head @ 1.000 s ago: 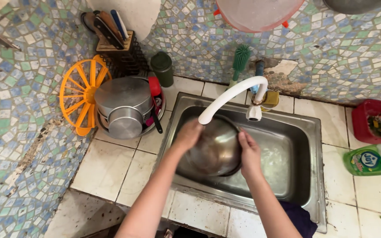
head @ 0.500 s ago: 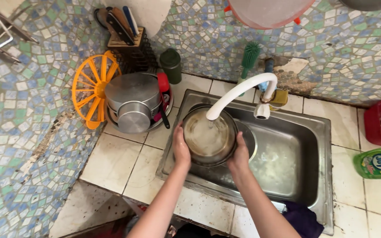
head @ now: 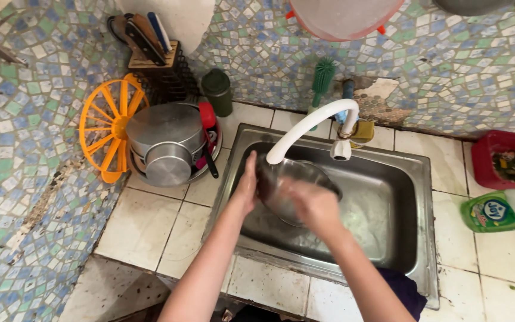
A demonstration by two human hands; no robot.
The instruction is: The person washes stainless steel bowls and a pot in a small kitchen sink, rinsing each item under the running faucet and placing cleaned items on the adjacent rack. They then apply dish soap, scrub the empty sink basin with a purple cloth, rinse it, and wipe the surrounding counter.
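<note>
The person stands at the sink (head: 412,179) with a steel bowl (head: 296,179) held over the basin, just under the spout of the white tap (head: 305,128). The left hand (head: 247,182) steadies the bowl's left rim, its fingers (head: 251,164) stretched flat against the metal rather than curled round it. The right hand (head: 312,206) is blurred over the bowl's near side; its fingers look bunched and pressed on the bowl, but I cannot tell whether they grip the rim or only rub the surface.

To my eye this is a rinse or scrub, and it would go best with the bowl kept tilted toward the tap so water runs across the inside and drains down into the basin. Wet steel is slippery, so the left hand would do better hooking its thumb over the rim.

Off to the left of the left fingers, on the tiled desk (head: 150,220), stacked steel pots (head: 168,146) sit beside an orange wheel-shaped rack (head: 105,134). Well to the right of the right fingers lie a green soap bottle (head: 490,213) and a red tub (head: 505,161).
</note>
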